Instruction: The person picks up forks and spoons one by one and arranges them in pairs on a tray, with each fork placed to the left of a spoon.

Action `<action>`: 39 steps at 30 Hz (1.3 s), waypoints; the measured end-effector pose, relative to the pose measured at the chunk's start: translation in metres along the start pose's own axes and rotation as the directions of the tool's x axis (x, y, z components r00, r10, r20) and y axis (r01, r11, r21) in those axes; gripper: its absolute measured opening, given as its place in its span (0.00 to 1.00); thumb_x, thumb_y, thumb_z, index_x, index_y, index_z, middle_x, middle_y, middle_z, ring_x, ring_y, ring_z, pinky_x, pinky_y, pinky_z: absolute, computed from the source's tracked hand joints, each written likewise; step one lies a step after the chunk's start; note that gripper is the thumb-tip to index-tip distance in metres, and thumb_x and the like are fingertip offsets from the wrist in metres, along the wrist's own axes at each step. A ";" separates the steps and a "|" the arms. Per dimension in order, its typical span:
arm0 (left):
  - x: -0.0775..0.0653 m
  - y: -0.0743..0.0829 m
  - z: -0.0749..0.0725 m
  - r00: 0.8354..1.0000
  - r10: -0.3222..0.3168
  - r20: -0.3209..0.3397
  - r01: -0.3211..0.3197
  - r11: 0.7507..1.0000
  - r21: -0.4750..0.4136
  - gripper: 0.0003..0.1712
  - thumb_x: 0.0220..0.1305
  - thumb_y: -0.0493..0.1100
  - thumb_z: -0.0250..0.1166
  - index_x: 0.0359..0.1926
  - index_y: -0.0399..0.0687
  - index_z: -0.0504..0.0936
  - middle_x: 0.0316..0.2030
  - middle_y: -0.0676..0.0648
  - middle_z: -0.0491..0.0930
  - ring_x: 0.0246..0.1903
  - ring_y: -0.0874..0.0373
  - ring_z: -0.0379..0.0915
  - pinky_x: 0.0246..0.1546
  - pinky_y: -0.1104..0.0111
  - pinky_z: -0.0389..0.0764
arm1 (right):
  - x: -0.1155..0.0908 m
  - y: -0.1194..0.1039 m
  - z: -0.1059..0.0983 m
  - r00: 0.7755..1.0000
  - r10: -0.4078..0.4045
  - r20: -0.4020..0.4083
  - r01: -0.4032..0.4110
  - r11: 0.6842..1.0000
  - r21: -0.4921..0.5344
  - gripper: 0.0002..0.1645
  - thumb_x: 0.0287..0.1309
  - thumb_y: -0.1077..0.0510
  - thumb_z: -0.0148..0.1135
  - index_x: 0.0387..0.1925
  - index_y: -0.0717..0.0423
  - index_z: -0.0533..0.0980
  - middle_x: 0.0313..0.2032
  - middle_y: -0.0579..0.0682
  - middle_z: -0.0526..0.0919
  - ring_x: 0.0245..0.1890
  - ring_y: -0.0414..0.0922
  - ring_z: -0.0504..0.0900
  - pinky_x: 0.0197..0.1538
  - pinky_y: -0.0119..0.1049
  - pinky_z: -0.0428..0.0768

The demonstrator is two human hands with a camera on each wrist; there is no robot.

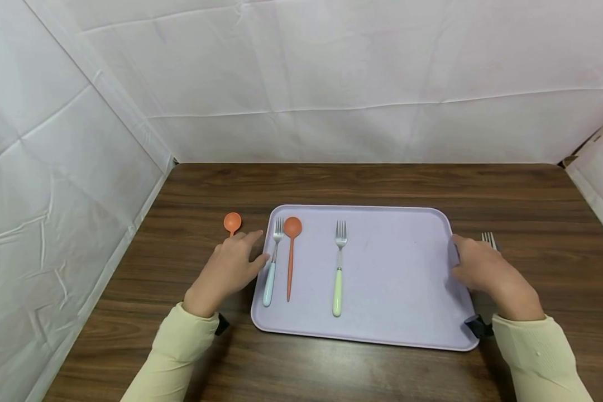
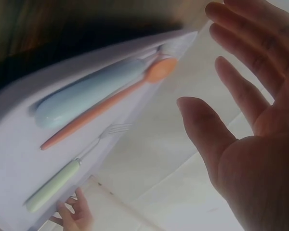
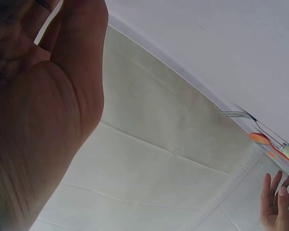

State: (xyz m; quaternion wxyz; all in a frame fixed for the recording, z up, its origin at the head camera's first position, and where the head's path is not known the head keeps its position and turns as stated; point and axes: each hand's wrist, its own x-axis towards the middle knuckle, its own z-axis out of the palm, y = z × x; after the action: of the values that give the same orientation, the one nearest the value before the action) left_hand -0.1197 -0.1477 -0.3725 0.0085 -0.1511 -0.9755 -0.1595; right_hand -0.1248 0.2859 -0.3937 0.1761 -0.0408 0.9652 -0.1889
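A pale lilac tray lies on the table. On it, side by side, are a fork with a light blue handle, a long orange spoon and a fork with a light green handle. My left hand is at the tray's left rim, thumb and fingers apart, holding nothing. At the right rim is my right hand, its thumb extended in the right wrist view; whether it touches the rim is unclear. A smaller orange spoon, partly hidden, lies beyond my left hand.
Another fork lies right of the tray, mostly hidden behind my right hand. The dark wooden table is bordered by white cloth walls at the back and sides.
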 end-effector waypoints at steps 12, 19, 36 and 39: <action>-0.002 -0.005 0.001 0.998 -0.056 -0.021 0.056 0.998 -0.012 0.28 0.58 0.47 0.63 0.56 0.35 0.73 0.49 0.38 0.77 0.45 0.43 0.75 0.41 0.49 0.74 | 0.000 0.000 -0.001 1.000 -0.011 -0.008 0.011 1.000 -0.022 0.40 0.45 0.69 0.54 0.59 0.84 0.52 0.41 0.78 0.71 0.23 0.52 0.76 0.19 0.38 0.72; -0.001 -0.010 0.002 0.994 -0.105 -0.038 0.105 0.994 0.001 0.29 0.57 0.48 0.61 0.56 0.36 0.74 0.47 0.37 0.78 0.43 0.41 0.75 0.41 0.48 0.73 | -0.001 -0.002 0.000 1.000 0.005 -0.004 -0.005 1.000 0.007 0.41 0.46 0.70 0.53 0.60 0.83 0.51 0.42 0.80 0.70 0.18 0.46 0.76 0.19 0.37 0.73; 0.000 -0.015 0.002 0.980 -0.163 -0.110 0.169 0.985 0.041 0.26 0.56 0.48 0.64 0.49 0.32 0.77 0.34 0.34 0.79 0.32 0.39 0.77 0.30 0.49 0.75 | -0.001 -0.001 -0.001 1.000 0.007 0.006 -0.008 1.000 0.005 0.40 0.47 0.69 0.53 0.61 0.83 0.51 0.40 0.78 0.71 0.17 0.46 0.75 0.18 0.37 0.72; -0.001 -0.016 0.002 0.978 -0.168 -0.123 0.175 0.983 0.048 0.21 0.56 0.47 0.64 0.43 0.33 0.78 0.27 0.37 0.77 0.26 0.41 0.76 0.25 0.51 0.75 | -0.001 -0.001 -0.001 1.000 -0.003 -0.003 0.003 1.000 -0.015 0.39 0.46 0.69 0.53 0.60 0.83 0.52 0.40 0.77 0.71 0.19 0.48 0.75 0.18 0.38 0.71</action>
State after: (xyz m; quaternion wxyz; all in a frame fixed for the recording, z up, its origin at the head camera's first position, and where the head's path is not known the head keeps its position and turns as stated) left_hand -0.1236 -0.1613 -0.3792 0.0568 -0.0563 -0.9870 -0.1395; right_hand -0.1241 0.2860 -0.3919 0.1741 -0.0434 0.9668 -0.1822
